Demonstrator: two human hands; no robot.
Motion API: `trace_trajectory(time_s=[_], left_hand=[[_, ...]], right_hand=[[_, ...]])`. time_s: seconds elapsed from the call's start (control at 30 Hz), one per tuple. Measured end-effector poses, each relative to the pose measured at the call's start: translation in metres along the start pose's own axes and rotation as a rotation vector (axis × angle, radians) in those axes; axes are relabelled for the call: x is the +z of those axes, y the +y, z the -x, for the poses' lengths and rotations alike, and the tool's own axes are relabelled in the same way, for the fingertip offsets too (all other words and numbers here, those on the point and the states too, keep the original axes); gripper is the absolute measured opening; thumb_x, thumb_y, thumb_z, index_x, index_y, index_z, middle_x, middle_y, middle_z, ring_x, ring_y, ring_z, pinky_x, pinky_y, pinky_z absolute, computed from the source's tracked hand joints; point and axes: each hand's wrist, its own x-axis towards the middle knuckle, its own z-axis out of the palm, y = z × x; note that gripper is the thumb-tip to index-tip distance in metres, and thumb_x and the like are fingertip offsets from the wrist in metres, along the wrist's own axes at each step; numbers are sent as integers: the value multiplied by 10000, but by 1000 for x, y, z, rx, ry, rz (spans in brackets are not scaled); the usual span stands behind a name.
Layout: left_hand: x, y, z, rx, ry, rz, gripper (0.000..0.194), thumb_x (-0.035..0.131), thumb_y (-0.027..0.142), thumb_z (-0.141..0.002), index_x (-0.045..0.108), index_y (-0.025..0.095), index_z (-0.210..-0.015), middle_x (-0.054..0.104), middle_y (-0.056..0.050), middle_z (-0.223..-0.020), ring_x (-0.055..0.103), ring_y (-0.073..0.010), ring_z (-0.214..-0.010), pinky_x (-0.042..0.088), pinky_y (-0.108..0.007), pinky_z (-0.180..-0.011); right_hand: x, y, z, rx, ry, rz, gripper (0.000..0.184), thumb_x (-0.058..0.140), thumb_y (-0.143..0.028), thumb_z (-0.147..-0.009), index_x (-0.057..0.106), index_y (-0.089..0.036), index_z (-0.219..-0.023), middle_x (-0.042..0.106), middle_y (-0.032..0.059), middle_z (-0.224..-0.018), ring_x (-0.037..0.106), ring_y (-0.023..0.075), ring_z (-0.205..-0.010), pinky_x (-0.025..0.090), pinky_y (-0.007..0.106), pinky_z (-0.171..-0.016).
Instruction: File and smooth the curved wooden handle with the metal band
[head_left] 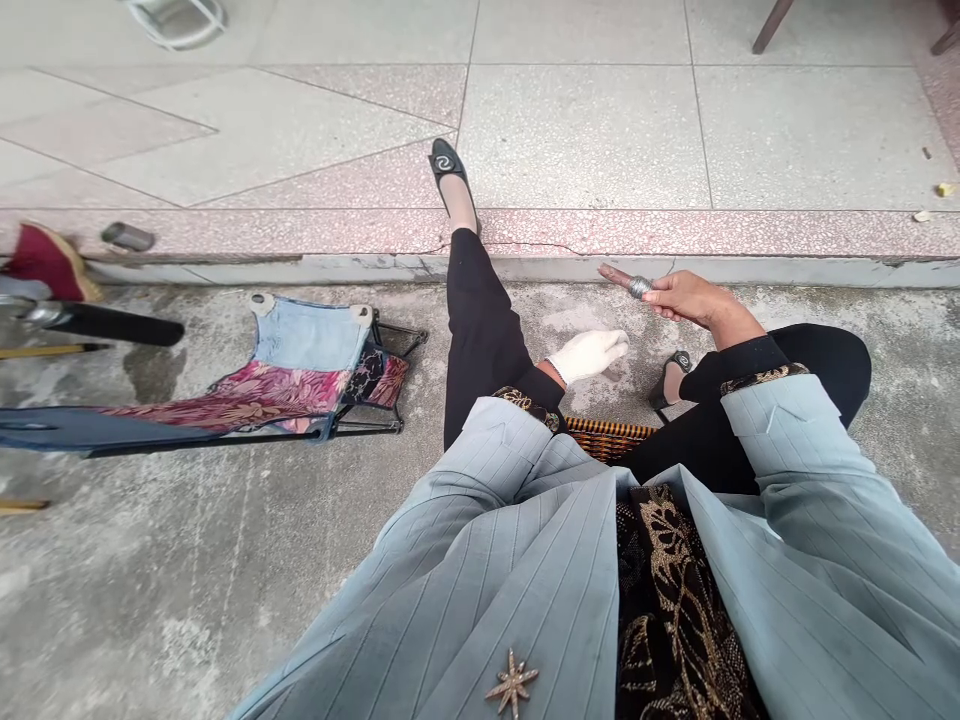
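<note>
My right hand (694,297), bare, is closed on a short brown stick (615,275) with silvery wire (640,288) wound round it. The stick's free end points left, over the edge of the step. My left hand (589,356) wears a white glove and hangs between my knees, lower and to the left of the stick. Its fingers are loosely stretched with nothing visible in them. Part of a woven orange-and-black seat (609,438) shows beneath me.
A folding recliner (300,375) with patterned cloth stands on the concrete at left. Beyond it are a small metal can (127,236), a red shoe (49,262) and a black tube (120,323). A low tiled step (337,235) runs across in front; chair legs (771,25) stand on it.
</note>
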Motion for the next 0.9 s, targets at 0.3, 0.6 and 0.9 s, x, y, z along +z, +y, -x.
trace_trajectory(time_s=[0.3, 0.6, 0.9], left_hand=[[2, -2, 0, 37, -91, -77, 365, 386, 416, -1045, 682, 225, -1140, 758, -90, -999, 706, -227, -910, 479, -320, -804], [-7, -9, 1, 53, -94, 59, 354, 409, 390, -1039, 682, 191, -1147, 748, -75, -1095, 690, -220, -990, 500, -300, -828], [-3, 1, 11, 19, -125, 48, 384, 356, 427, -1055, 660, 210, -1143, 743, -56, -992, 690, -220, -910, 471, -309, -799]], right_hand=[[20, -6, -15, 141, -20, 748, 263, 653, -399, -918, 697, -163, -813, 674, 107, -766, 610, 207, -706, 412, 331, -658], [14, -12, 15, -102, -677, 128, 456, 786, -600, -733, 673, -168, -823, 586, -27, -664, 470, 98, -577, 354, 257, -566], [12, -4, 9, -6, -130, 75, 306, 645, -439, -897, 605, -180, -739, 539, -14, -616, 446, 108, -545, 363, 268, -555]])
